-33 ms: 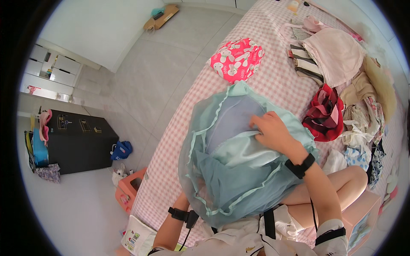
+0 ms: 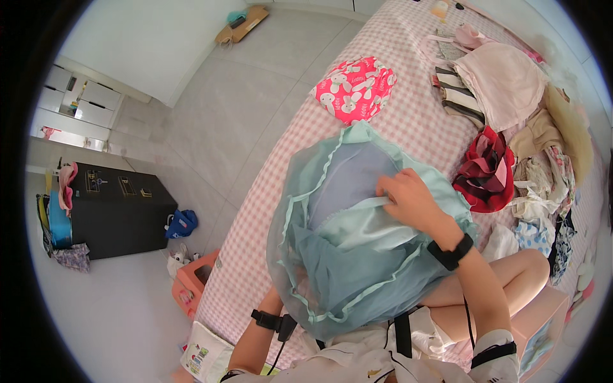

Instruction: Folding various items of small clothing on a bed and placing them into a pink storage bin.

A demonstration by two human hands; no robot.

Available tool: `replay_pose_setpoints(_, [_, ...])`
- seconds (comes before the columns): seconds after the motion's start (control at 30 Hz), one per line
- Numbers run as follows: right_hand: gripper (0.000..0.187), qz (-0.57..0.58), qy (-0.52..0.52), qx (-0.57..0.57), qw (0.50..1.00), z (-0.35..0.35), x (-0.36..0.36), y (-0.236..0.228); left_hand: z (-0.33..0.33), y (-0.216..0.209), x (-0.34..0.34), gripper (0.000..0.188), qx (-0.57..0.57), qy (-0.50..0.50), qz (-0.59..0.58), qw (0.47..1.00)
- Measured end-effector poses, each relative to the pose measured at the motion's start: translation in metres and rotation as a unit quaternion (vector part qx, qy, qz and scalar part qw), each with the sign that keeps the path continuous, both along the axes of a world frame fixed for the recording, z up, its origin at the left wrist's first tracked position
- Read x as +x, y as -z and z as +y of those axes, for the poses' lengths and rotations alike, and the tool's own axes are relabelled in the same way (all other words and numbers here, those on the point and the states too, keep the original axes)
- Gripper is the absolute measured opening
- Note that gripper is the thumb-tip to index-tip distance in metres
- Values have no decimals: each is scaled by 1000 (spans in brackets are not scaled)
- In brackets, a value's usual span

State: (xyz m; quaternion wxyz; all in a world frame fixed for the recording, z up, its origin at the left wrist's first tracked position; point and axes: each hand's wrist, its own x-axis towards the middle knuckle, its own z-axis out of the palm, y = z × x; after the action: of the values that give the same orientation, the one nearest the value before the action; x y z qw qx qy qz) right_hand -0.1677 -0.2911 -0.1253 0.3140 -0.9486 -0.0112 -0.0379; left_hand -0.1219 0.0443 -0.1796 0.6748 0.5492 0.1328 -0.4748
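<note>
A pale teal tulle skirt (image 2: 357, 281) with satin lining and ribbon-like edges lies spread over my lap and the bed. Its inner side shows a lavender-grey layer near the far end. My right hand (image 2: 412, 201) is over the middle of the skirt, thumb and fingers pinched at the edge of the shiny satin lining. The fingertips are slightly blurred. My left forearm comes up from the lower edge and passes beneath the skirt's near left side, so my left hand is hidden under the cloth. Black bands sit on both wrists.
A pink rabbit-print cloth item (image 2: 357, 89) lies beyond the skirt on the checkered bed (image 2: 255, 217). A red garment (image 2: 485, 172), a pale pink garment (image 2: 501, 83) and several other clothes are heaped at right. A black cabinet (image 2: 121, 210) stands across the floor at left.
My right fingers have come down slightly and closed at the satin edge. The skirt and my left arm stay where they were.
</note>
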Motion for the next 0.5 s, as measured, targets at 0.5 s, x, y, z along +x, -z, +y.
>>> replay_pose_setpoints(0.5, [26,302,-226,190,907,66,-71,-59,4,2,-5,43,5,4,7,1000])
